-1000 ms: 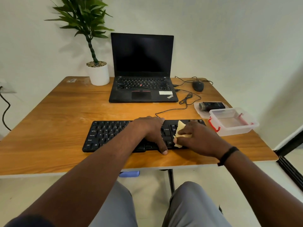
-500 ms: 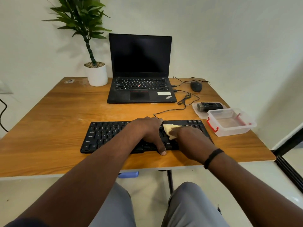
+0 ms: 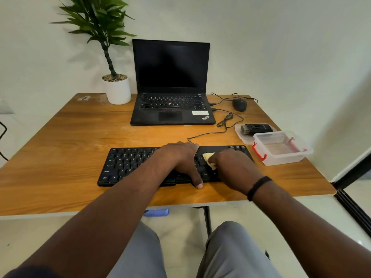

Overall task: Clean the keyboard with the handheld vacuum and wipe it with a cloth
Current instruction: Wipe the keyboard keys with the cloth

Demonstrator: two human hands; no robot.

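A black keyboard (image 3: 128, 165) lies near the wooden table's front edge. My left hand (image 3: 180, 159) rests flat across its middle, fingers at the far edge and thumb on the near edge. My right hand (image 3: 232, 167) holds a small pale yellow cloth (image 3: 209, 160) pressed on the keys at the keyboard's right part; most of the cloth is hidden under the fingers. The black handheld vacuum (image 3: 256, 129) lies on a clear lid at the right, beyond the keyboard.
An open black laptop (image 3: 170, 109) stands at the table's back, a potted plant (image 3: 117, 91) to its left, a black mouse (image 3: 239, 104) and cables to its right. A clear plastic box (image 3: 283, 155) with red clips sits right of the keyboard. The table (image 3: 60, 137) stands against a pale wall.
My right hand has slid the cloth leftward and toward the keyboard's far side, closer to my left hand. The left hand has stayed on the keyboard.
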